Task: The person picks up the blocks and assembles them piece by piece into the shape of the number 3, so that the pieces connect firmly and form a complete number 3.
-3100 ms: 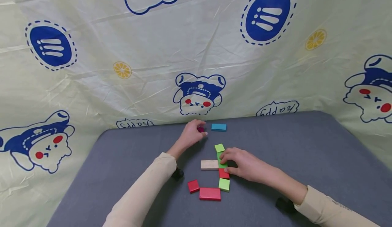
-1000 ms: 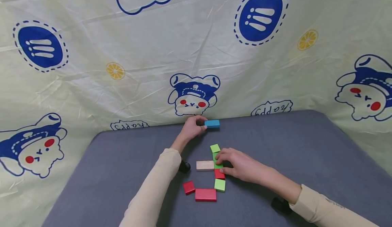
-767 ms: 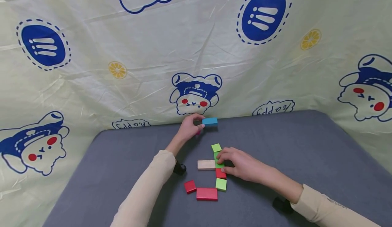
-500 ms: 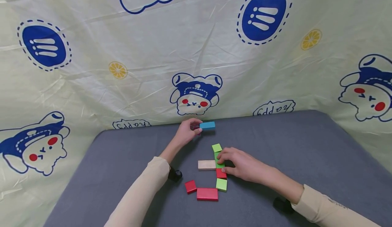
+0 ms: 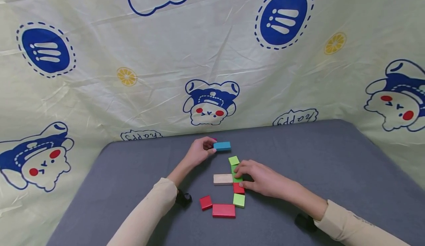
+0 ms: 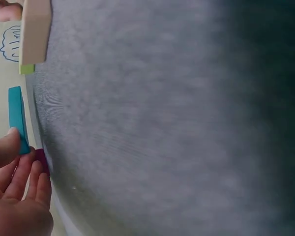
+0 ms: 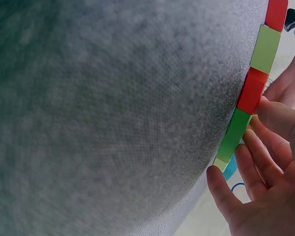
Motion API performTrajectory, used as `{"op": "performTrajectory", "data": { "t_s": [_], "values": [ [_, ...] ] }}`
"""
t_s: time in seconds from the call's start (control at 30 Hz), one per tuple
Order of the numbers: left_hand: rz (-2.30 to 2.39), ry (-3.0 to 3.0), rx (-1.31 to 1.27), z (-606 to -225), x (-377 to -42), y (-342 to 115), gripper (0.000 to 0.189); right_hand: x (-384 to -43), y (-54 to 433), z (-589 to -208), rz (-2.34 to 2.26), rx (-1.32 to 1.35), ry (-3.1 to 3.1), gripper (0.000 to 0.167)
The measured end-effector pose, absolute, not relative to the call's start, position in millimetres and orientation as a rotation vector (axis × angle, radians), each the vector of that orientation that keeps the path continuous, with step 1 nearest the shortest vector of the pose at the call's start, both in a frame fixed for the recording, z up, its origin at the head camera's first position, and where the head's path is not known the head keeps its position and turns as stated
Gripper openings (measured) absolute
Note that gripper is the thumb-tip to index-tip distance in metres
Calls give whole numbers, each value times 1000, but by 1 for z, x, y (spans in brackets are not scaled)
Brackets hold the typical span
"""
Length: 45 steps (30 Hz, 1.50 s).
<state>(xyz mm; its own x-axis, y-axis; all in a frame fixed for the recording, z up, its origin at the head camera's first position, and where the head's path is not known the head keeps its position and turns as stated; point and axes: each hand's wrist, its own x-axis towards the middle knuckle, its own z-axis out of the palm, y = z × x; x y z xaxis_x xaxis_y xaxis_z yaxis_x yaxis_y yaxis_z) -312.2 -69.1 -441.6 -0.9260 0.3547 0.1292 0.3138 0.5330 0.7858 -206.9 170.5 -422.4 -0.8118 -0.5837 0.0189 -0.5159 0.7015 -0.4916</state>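
My left hand (image 5: 198, 151) pinches a blue block (image 5: 222, 146) by its left end, thumb on the near side, beyond the row of blocks. Close to the other fingers is a magenta block (image 6: 41, 161), mostly hidden in the head view; I cannot tell whether they hold it. My right hand (image 5: 263, 177) rests against the row's right side, fingertips touching a green block (image 7: 234, 135) and thumb at a red block (image 7: 252, 91). A light-green block (image 5: 234, 160) tops the row; a bare wood block (image 5: 223, 179) juts left from its middle.
At the row's near end lies another light-green block (image 5: 239, 200). A long red block (image 5: 224, 211) and a small tilted red block (image 5: 206, 203) continue leftward. The grey table (image 5: 132, 194) meets a printed curtain (image 5: 159, 102) at its back edge.
Earlier my left hand was at the magenta block and the blue block lay apart. The hand then took the blue block and brought it nearer and left. My right hand stays put.
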Motion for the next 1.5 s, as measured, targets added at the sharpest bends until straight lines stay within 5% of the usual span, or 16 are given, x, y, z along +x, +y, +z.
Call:
{"op": "performTrajectory", "data": {
  "t_s": [1.5],
  "values": [
    [1171, 2677, 706, -439, -301, -84, 35, -208, 169, -424, -744, -897, 2766, 19]
  ]
}}
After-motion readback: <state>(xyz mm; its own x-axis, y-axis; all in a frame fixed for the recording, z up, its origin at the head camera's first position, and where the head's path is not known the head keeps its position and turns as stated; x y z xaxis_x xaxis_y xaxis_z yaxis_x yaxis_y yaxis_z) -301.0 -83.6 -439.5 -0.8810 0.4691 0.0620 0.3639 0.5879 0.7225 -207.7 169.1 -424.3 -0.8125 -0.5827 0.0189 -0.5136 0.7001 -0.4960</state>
